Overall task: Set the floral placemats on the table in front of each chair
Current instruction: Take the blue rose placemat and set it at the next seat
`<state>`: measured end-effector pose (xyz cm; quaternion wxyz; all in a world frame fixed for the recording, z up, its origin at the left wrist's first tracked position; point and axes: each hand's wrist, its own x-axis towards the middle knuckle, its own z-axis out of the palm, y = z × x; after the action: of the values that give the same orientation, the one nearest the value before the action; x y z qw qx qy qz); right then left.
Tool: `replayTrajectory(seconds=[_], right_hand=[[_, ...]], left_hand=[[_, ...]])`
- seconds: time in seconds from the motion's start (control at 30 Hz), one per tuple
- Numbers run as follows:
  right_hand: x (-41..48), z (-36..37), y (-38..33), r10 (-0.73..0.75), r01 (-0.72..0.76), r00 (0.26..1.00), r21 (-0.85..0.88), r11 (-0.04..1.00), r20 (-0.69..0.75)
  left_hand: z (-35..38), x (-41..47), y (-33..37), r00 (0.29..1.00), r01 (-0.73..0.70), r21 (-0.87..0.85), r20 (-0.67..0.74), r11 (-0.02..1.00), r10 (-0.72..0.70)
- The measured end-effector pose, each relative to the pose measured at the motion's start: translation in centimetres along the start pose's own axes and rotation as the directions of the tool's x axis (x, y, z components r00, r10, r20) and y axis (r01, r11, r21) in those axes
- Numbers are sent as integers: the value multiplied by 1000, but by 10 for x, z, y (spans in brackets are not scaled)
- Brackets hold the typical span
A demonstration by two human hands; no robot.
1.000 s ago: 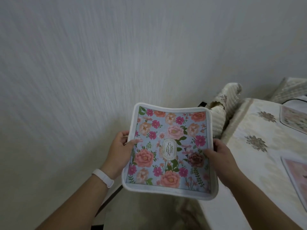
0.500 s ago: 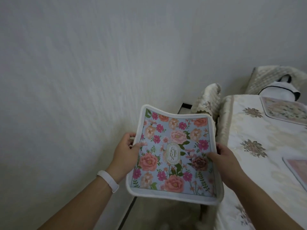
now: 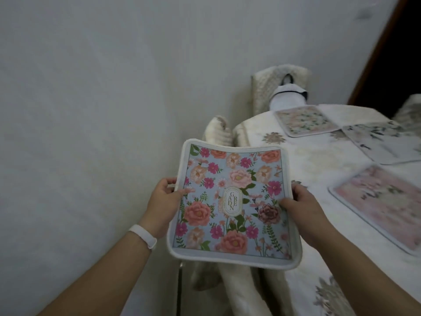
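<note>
I hold a blue floral placemat [image 3: 232, 199] with a white border and a "GARDEN" label, flat in the air over the table's left edge. My left hand [image 3: 163, 199] grips its left side, my right hand [image 3: 300, 201] its right side. On the cream tablecloth [image 3: 314, 160] lie three other placemats: a pink one [image 3: 305, 120] at the far end, a pale one [image 3: 382, 144] beside it, and a pink one [image 3: 378, 201] nearer on the right. A covered chair [image 3: 219, 131] stands under the held mat's far edge.
A plain white wall [image 3: 91, 110] runs close along the left. Another covered chair [image 3: 268, 87] with a white bag [image 3: 288, 98] on it stands at the table's far end. A dark door frame [image 3: 376, 53] rises at the top right.
The view has swung right and up, showing more of the table and its mats. The held placemat has come closer to the table edge, still in both hands.
</note>
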<state>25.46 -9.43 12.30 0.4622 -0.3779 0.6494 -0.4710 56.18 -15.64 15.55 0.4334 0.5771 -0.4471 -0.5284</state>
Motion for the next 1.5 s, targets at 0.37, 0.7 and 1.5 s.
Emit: replayTrajectory(seconds=[0.37, 0.7, 1.5], right_hand=[[36, -83, 12, 125, -69, 867, 133, 989, -482], [133, -17, 27, 340, -206, 636, 272, 940, -692], [119, 35, -9, 317, -93, 464, 310, 946, -827]], left_hand=[[173, 167, 19, 831, -35, 111, 555, 993, -32], [232, 342, -8, 640, -40, 236, 752, 971, -157], [252, 380, 23, 446, -60, 265, 869, 962, -212]])
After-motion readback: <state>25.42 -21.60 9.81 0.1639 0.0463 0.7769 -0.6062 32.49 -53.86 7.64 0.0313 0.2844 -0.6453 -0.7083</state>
